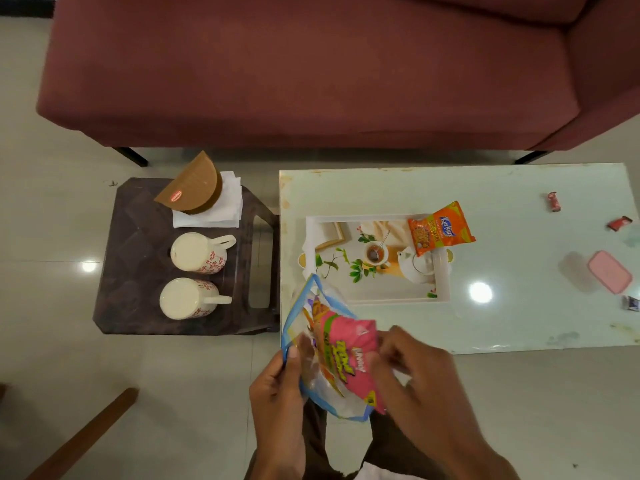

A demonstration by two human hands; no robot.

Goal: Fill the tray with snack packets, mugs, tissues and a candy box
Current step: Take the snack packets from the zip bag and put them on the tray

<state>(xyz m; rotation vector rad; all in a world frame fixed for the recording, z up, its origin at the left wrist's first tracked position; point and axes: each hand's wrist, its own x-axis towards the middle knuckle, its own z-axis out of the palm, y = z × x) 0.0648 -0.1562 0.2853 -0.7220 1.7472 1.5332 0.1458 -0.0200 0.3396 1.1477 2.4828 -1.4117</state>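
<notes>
While the tray (377, 296) lies on the pale table (519, 323), both hands are busy just in front of its near left corner. The left hand (277, 393) pinches the blue edge of a clear plastic bag (304, 306), fingers closed on it. The right hand (412, 372) is closed around a pink snack packet (346, 348) that sits half inside this bag. One orange snack packet (440, 228) rests already on the far right corner of the tray, partly over its rim. To the right of the tray, well apart, lies a pink box (609, 271), and around it some small wrapped candies (553, 201) are scattered. To the left of the tray stands a dark side table (138, 271). On it are two white mugs (197, 252) with red flowers, one behind the other, and behind them a pile of white tissues (225, 209) with a brown half-round holder (194, 188) on top. Behind the tray is a dark red sofa (311, 81).
</notes>
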